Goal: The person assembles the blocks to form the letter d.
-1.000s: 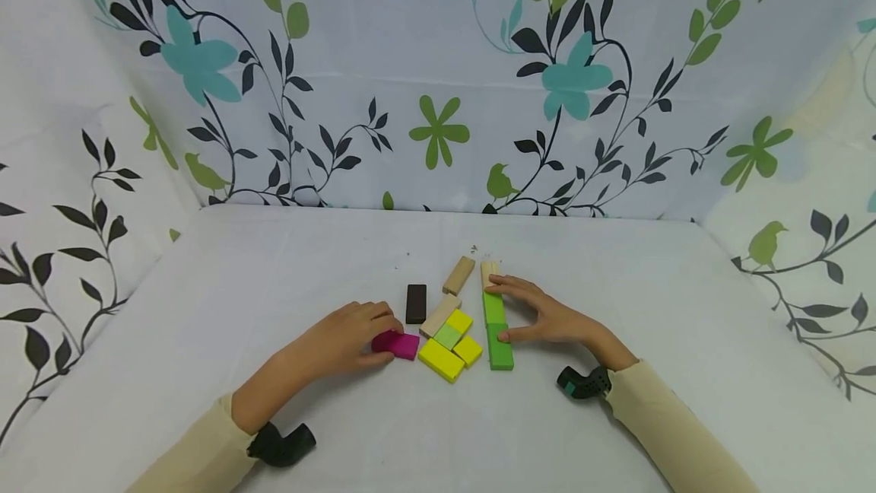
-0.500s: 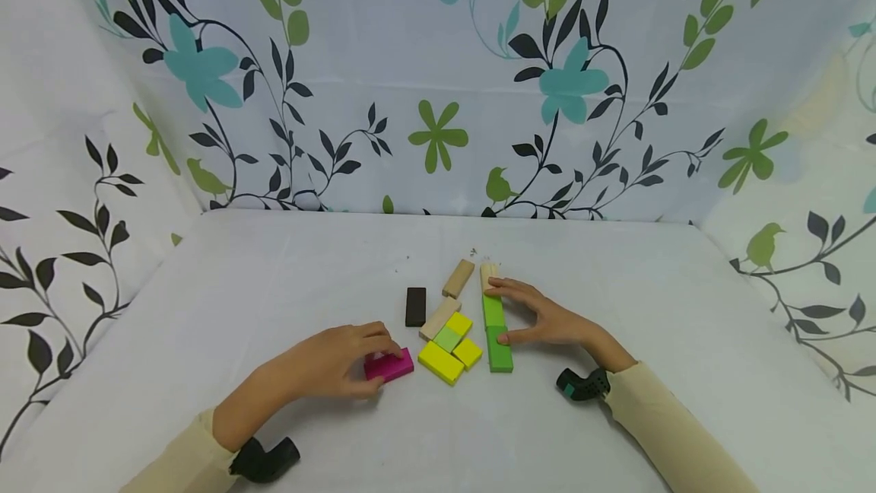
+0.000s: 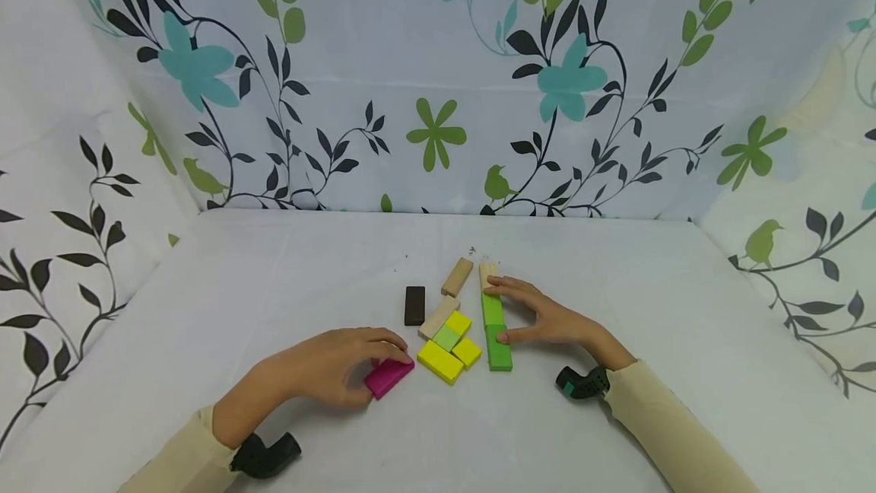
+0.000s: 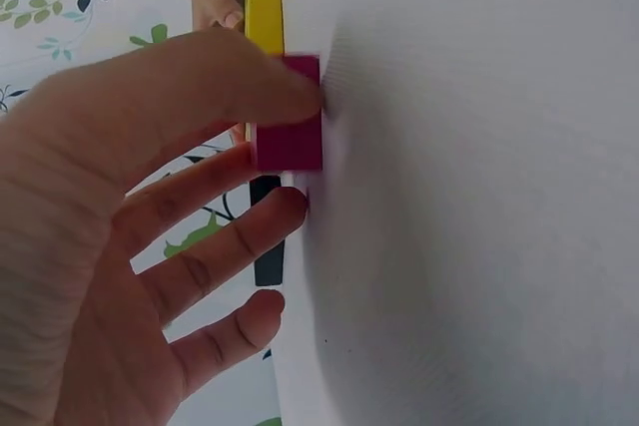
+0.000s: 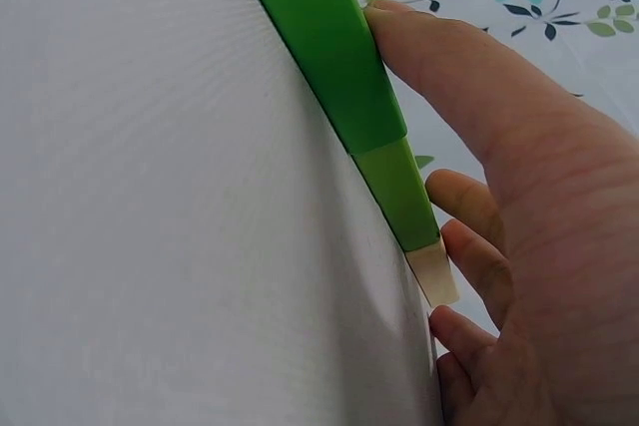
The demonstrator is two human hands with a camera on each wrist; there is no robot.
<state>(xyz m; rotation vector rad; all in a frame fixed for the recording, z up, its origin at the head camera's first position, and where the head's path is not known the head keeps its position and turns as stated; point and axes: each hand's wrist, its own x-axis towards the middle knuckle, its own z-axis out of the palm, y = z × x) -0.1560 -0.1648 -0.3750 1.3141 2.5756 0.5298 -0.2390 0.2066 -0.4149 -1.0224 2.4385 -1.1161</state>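
Note:
In the head view my left hand (image 3: 331, 362) pinches a magenta block (image 3: 388, 379) between thumb and fingers, left of the yellow blocks. The left wrist view shows the thumb across the near face of the magenta block (image 4: 290, 142), with the other fingers spread behind it. My right hand (image 3: 544, 318) rests at a straight row on the right. Its thumb touches the dark green block (image 3: 499, 348), and its fingertips reach the pale wooden end block (image 3: 487, 271). Between these lies a lighter green block (image 3: 493, 310).
A larger yellow block (image 3: 440, 361), smaller yellow blocks (image 3: 468, 353) and a light green one (image 3: 446, 338) sit together mid-table. Behind them are two wooden blocks, one pale (image 3: 438, 316) and one tan (image 3: 457, 277). A dark brown block (image 3: 414, 306) stands to their left.
My left hand has moved toward the table's near side with the magenta block, which has turned from nearly crosswise to a slant. The right hand keeps its place at the green row.

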